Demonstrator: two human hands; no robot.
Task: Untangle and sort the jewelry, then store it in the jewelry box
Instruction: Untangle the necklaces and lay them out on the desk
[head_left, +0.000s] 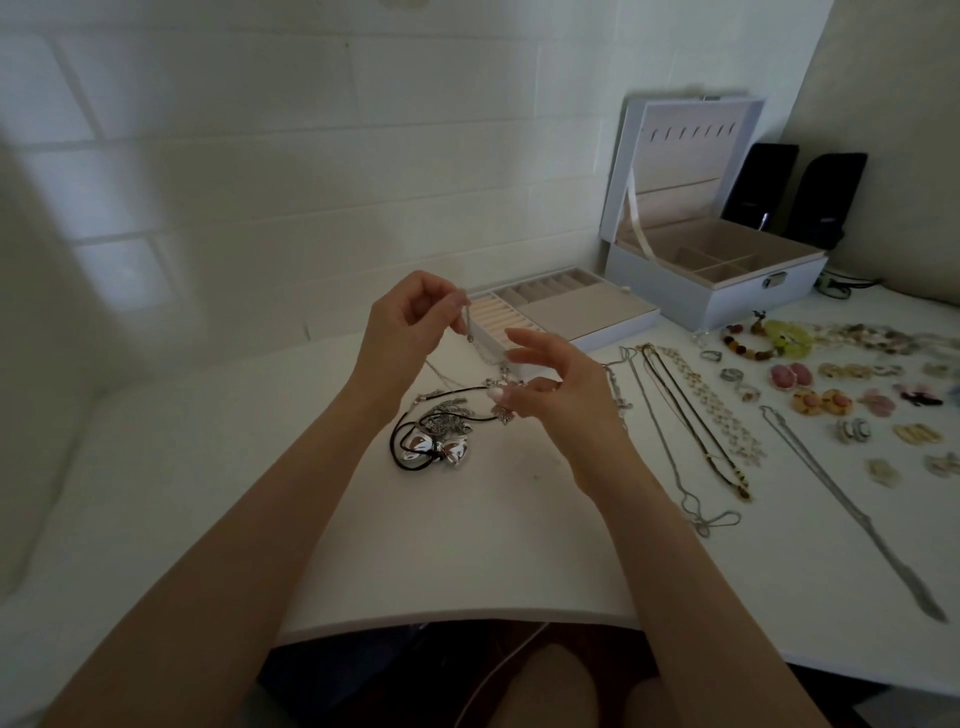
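My left hand (410, 325) is raised over the table and pinches the end of a thin silver chain (469, 327) that hangs from its fingertips. My right hand (558, 389) is just right of it, thumb and a finger pinching the same chain lower down, near a small silver pendant (501, 413), the other fingers spread. Below lies a tangle (441, 431) of silver chains, a black cord and a shiny silver bow pendant (436, 449). The white jewelry box (727, 296) stands open at the back right, and its removable tray (587, 312) lies in front of it.
Sorted pieces lie on the white table's (467, 561) right side: long necklaces (691, 415) laid straight, rings (732, 374), a beaded bracelet (748, 343), several earrings (831, 402) and a long silver chain (852, 509). Two black cases (800, 187) lean on the wall behind the box.
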